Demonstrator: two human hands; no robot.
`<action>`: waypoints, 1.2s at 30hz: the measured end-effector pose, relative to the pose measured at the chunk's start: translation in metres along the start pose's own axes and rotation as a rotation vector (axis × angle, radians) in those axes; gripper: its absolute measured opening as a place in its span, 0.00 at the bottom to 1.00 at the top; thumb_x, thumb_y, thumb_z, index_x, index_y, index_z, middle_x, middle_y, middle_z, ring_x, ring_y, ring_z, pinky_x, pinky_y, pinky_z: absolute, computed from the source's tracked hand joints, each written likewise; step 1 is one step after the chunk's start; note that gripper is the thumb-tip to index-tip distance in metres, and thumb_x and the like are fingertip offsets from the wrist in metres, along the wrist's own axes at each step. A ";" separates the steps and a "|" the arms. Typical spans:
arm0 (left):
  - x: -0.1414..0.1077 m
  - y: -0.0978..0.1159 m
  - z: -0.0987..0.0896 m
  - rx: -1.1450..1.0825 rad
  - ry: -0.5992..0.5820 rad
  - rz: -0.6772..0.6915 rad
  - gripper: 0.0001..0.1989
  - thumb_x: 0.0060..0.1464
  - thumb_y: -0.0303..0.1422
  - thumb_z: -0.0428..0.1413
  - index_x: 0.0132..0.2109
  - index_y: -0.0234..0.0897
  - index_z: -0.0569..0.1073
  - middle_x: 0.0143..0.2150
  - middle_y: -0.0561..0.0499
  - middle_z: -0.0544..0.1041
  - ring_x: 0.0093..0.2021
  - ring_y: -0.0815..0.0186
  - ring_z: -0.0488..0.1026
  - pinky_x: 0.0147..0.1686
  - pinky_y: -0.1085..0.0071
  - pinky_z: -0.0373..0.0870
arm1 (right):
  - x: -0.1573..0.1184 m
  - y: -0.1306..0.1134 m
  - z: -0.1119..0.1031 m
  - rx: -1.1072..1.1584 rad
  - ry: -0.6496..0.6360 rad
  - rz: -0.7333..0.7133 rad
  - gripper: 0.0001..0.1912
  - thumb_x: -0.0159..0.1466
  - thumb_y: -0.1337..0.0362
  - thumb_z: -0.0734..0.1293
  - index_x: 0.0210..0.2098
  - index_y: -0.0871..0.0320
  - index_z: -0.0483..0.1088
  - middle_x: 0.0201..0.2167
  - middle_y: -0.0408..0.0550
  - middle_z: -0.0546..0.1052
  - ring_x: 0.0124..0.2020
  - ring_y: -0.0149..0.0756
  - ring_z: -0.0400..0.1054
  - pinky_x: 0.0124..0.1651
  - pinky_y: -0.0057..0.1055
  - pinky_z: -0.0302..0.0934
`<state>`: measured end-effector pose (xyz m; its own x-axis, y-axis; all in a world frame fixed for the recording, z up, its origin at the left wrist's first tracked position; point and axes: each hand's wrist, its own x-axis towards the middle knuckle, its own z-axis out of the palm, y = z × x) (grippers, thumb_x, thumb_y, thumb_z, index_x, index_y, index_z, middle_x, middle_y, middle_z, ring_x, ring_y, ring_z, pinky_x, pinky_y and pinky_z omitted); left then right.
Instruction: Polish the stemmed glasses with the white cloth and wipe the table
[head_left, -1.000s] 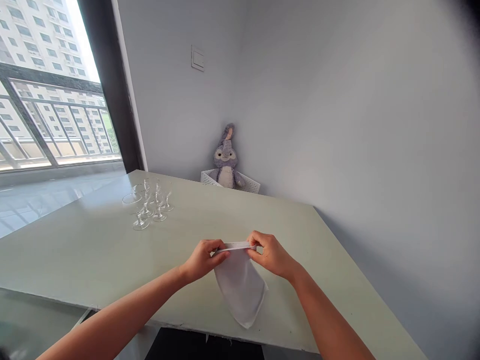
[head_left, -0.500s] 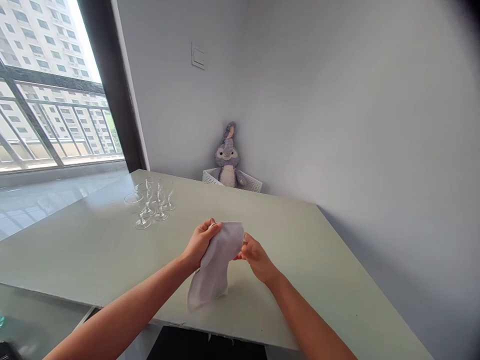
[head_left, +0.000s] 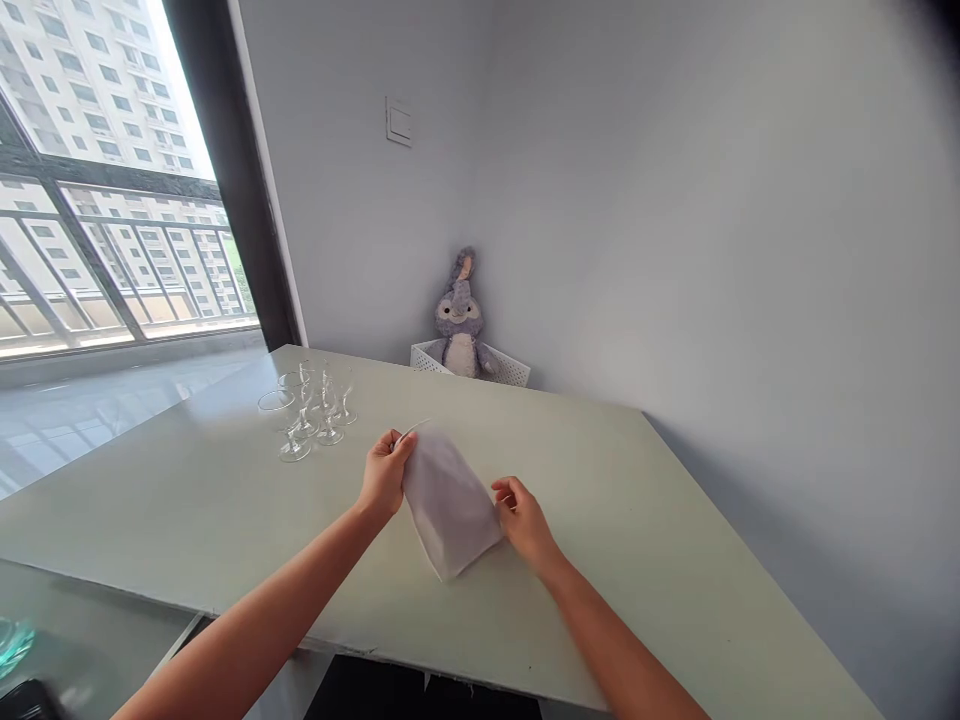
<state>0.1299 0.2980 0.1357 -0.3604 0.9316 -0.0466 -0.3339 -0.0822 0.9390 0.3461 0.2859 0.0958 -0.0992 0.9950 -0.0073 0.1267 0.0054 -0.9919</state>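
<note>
My left hand [head_left: 385, 475] is closed on the upper left corner of a pale grey-white cloth [head_left: 452, 505], with the thumb pressed on top. The cloth slants down to the right, spread between my hands just above the table. At its right edge is my right hand [head_left: 527, 523], fingers curled against the cloth; the lower fingers are partly hidden. To the left of my hands, several clear stemmed glasses [head_left: 294, 447] stand upright in a group, apart from the cloth.
The pale table [head_left: 600, 600] has its near edge below my forearms. Behind it, a plush rabbit [head_left: 460, 320] sits in a white perforated basket [head_left: 516, 373] by the wall corner. A green glass object [head_left: 13, 645] and a dark item [head_left: 34, 700] lie at the lower left.
The cloth, hanging down narrow and folded before, is now spread wider toward the right. My left hand has shifted slightly left, and my right hand has moved a little right and down.
</note>
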 end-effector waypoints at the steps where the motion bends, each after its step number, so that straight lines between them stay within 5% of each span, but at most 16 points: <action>1: -0.003 0.001 0.003 0.045 0.012 0.060 0.18 0.41 0.42 0.58 0.23 0.37 0.56 0.18 0.61 0.53 0.18 0.77 0.50 0.17 0.80 0.48 | 0.001 -0.002 -0.001 0.013 0.063 -0.015 0.07 0.51 0.62 0.64 0.30 0.57 0.69 0.24 0.41 0.69 0.22 0.28 0.58 0.25 0.26 0.53; 3: -0.014 0.003 0.010 0.205 0.004 0.237 0.16 0.45 0.40 0.56 0.23 0.37 0.58 0.18 0.60 0.54 0.19 0.76 0.51 0.18 0.79 0.49 | -0.001 -0.006 0.001 0.165 0.017 0.084 0.14 0.55 0.54 0.62 0.29 0.59 0.70 0.23 0.44 0.69 0.20 0.29 0.58 0.24 0.28 0.54; 5: -0.028 0.001 0.018 0.417 -0.143 0.477 0.13 0.48 0.36 0.54 0.22 0.36 0.59 0.19 0.59 0.57 0.20 0.76 0.54 0.20 0.79 0.51 | -0.004 -0.010 0.008 0.421 -0.184 0.255 0.22 0.56 0.47 0.60 0.30 0.62 0.70 0.25 0.49 0.71 0.22 0.33 0.63 0.25 0.31 0.58; 7: -0.046 -0.006 0.022 0.614 -0.508 0.742 0.11 0.50 0.33 0.52 0.23 0.36 0.61 0.22 0.55 0.64 0.24 0.73 0.61 0.24 0.77 0.57 | -0.006 -0.010 0.016 0.655 -0.326 0.355 0.26 0.56 0.44 0.59 0.31 0.63 0.70 0.27 0.51 0.73 0.27 0.36 0.67 0.29 0.32 0.60; 10: -0.071 -0.024 0.022 0.779 -1.078 1.026 0.07 0.53 0.30 0.48 0.27 0.36 0.65 0.34 0.46 0.72 0.35 0.66 0.69 0.34 0.72 0.65 | -0.005 -0.004 0.022 0.793 -0.368 0.402 0.25 0.56 0.43 0.58 0.29 0.60 0.70 0.21 0.47 0.73 0.26 0.36 0.68 0.29 0.30 0.61; 13: -0.091 -0.043 0.015 0.827 -1.285 1.076 0.05 0.54 0.29 0.46 0.34 0.37 0.66 0.40 0.44 0.73 0.39 0.64 0.70 0.39 0.69 0.66 | -0.001 0.008 0.019 0.740 -0.381 0.441 0.20 0.56 0.48 0.62 0.28 0.60 0.70 0.20 0.45 0.74 0.26 0.36 0.68 0.32 0.31 0.61; 17: -0.103 -0.053 0.006 0.759 -1.355 0.952 0.13 0.51 0.39 0.51 0.42 0.38 0.65 0.38 0.45 0.74 0.37 0.63 0.71 0.37 0.70 0.67 | 0.001 0.021 0.012 0.624 -0.513 0.484 0.09 0.50 0.64 0.69 0.30 0.63 0.70 0.21 0.46 0.75 0.24 0.35 0.69 0.32 0.32 0.61; 19: -0.099 -0.049 0.002 0.685 -1.211 0.871 0.18 0.49 0.42 0.54 0.45 0.38 0.65 0.37 0.46 0.74 0.36 0.63 0.71 0.37 0.70 0.67 | 0.002 0.024 0.009 0.620 -0.487 0.469 0.10 0.48 0.66 0.70 0.30 0.63 0.70 0.21 0.46 0.75 0.23 0.35 0.69 0.31 0.32 0.62; 20: -0.092 -0.045 -0.001 0.646 -1.050 0.831 0.17 0.50 0.42 0.53 0.44 0.38 0.66 0.36 0.46 0.74 0.37 0.64 0.70 0.38 0.69 0.66 | 0.003 0.025 0.007 0.632 -0.433 0.451 0.10 0.48 0.66 0.70 0.31 0.63 0.70 0.21 0.46 0.75 0.23 0.35 0.69 0.31 0.31 0.62; 23: -0.057 -0.024 -0.021 0.472 -0.240 0.682 0.08 0.53 0.37 0.50 0.38 0.39 0.66 0.37 0.48 0.70 0.38 0.66 0.68 0.40 0.69 0.64 | 0.006 0.027 0.000 0.653 -0.260 0.400 0.10 0.49 0.64 0.70 0.31 0.60 0.70 0.23 0.45 0.76 0.25 0.36 0.70 0.31 0.32 0.63; 25: -0.025 -0.007 -0.045 0.287 0.353 0.560 0.12 0.50 0.36 0.53 0.41 0.40 0.63 0.38 0.50 0.67 0.37 0.68 0.66 0.35 0.72 0.64 | 0.008 0.028 -0.004 0.639 -0.182 0.380 0.10 0.49 0.63 0.70 0.31 0.58 0.71 0.24 0.44 0.77 0.26 0.38 0.71 0.30 0.32 0.63; 27: 0.004 0.007 -0.072 0.136 0.711 0.428 0.18 0.45 0.34 0.56 0.44 0.41 0.61 0.38 0.53 0.65 0.35 0.71 0.65 0.32 0.75 0.63 | 0.009 0.029 -0.006 0.621 -0.139 0.366 0.11 0.48 0.62 0.70 0.31 0.58 0.71 0.24 0.45 0.77 0.26 0.39 0.71 0.29 0.32 0.63; 28: 0.015 0.012 -0.085 0.076 0.777 0.341 0.19 0.44 0.33 0.57 0.43 0.41 0.60 0.39 0.53 0.64 0.34 0.73 0.65 0.32 0.76 0.63 | 0.009 0.029 -0.005 0.615 -0.131 0.361 0.11 0.48 0.62 0.69 0.31 0.57 0.71 0.25 0.45 0.77 0.26 0.40 0.71 0.29 0.33 0.63; 31: 0.036 0.014 -0.108 0.001 0.592 0.090 0.15 0.40 0.29 0.57 0.38 0.37 0.64 0.38 0.51 0.67 0.31 0.73 0.67 0.31 0.74 0.65 | 0.007 0.027 -0.001 0.611 -0.132 0.352 0.11 0.49 0.60 0.69 0.30 0.58 0.71 0.26 0.46 0.77 0.27 0.40 0.71 0.28 0.33 0.63; 33: 0.044 0.007 -0.110 0.015 0.488 0.017 0.16 0.37 0.28 0.58 0.37 0.37 0.65 0.39 0.49 0.68 0.31 0.70 0.69 0.30 0.72 0.67 | 0.005 0.024 0.000 0.624 -0.117 0.375 0.12 0.50 0.57 0.69 0.30 0.59 0.71 0.27 0.48 0.77 0.27 0.41 0.71 0.28 0.33 0.63; 36: 0.059 -0.001 -0.101 0.046 0.501 0.002 0.24 0.36 0.28 0.59 0.43 0.41 0.63 0.47 0.48 0.64 0.34 0.71 0.70 0.30 0.72 0.66 | 0.002 0.021 -0.001 0.642 -0.078 0.452 0.15 0.51 0.53 0.68 0.29 0.60 0.72 0.26 0.49 0.77 0.27 0.42 0.71 0.28 0.34 0.63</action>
<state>0.0204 0.3175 0.0977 -0.7385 0.6465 -0.1917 -0.2980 -0.0578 0.9528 0.3492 0.2881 0.0747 -0.2457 0.8771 -0.4128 -0.4210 -0.4801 -0.7695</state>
